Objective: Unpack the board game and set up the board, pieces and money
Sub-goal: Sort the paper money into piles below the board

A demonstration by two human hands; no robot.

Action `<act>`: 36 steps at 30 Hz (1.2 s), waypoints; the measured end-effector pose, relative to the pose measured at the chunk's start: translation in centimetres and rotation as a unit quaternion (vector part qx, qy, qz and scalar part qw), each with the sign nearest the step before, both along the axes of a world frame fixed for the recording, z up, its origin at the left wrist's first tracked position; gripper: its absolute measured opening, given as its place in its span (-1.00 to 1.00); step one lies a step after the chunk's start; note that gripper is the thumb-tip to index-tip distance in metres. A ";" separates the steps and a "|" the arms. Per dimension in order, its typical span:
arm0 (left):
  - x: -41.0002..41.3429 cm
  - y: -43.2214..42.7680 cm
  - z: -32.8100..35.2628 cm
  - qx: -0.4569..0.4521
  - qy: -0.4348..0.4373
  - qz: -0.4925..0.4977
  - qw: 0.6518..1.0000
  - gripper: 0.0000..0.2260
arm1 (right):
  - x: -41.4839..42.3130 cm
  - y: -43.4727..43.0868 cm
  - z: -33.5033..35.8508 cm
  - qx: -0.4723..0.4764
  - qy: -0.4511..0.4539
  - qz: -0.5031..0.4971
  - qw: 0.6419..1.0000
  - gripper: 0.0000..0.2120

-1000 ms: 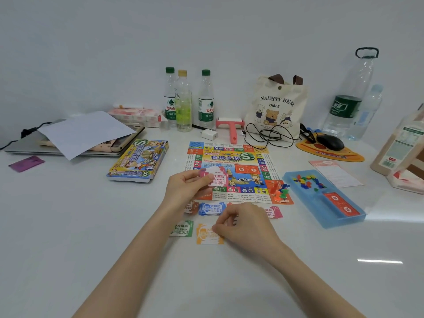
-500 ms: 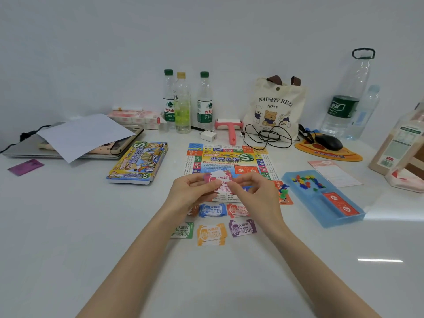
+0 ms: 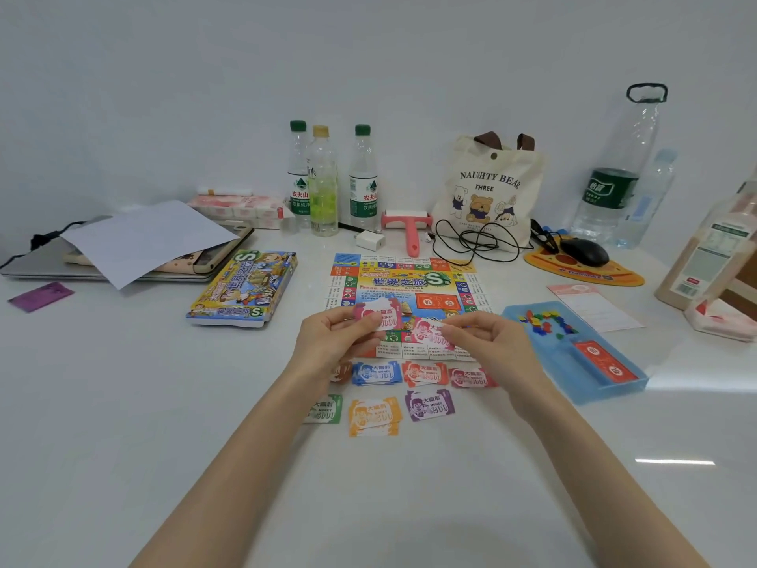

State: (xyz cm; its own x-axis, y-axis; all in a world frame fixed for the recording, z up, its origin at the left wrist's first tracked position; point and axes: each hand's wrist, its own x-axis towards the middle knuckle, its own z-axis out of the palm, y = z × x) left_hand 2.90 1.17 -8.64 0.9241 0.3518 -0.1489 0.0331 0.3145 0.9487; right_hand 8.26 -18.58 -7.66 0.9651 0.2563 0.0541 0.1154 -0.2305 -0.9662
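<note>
The colourful game board (image 3: 403, 280) lies flat at the table's centre. Above its near edge my left hand (image 3: 332, 342) pinches a small stack of pink money notes (image 3: 379, 315). My right hand (image 3: 487, 340) pinches a single pink note (image 3: 430, 332) just to the right of that stack. Near me lie sorted money piles: blue (image 3: 375, 373), red (image 3: 424, 373), pink (image 3: 471, 377), green (image 3: 325, 409), orange (image 3: 373, 416), purple (image 3: 430, 405). The blue box tray (image 3: 573, 379) at right holds coloured pieces (image 3: 547, 321) and red cards (image 3: 604, 360).
The game's box lid (image 3: 245, 286) lies left of the board. Bottles (image 3: 323, 182), a pink roller (image 3: 409, 231), a charger cable (image 3: 471, 239) and a tote bag (image 3: 489, 186) line the back. A laptop under paper (image 3: 143, 239) is far left; a mouse (image 3: 583, 252) far right.
My right hand left the piles near me, rose to the stack in my left hand and has drawn one pink note off to the right. A purple pile now lies uncovered.
</note>
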 end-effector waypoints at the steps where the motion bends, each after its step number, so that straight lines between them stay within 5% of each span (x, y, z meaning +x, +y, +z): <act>1: 0.0 -0.1 0.0 -0.007 -0.001 0.002 1.000 -0.79 | 0.2 -0.5 0.0 -0.005 0.000 -0.006 1.000 -0.96; 10: 0.1 -1.4 0.1 -0.015 0.015 -0.035 0.999 -0.79 | 1.6 -3.7 -2.1 -0.181 -0.025 -0.018 0.983 -0.94; 24: 0.0 -1.6 0.0 -0.010 0.013 -0.039 0.999 -0.72 | 1.3 -3.8 -2.6 -0.281 -0.097 -0.060 0.953 -0.90; 36: -0.2 -1.8 -0.3 0.048 -0.002 -0.051 0.998 -0.74 | -0.3 0.6 -1.1 -0.049 -0.120 0.032 0.991 -0.95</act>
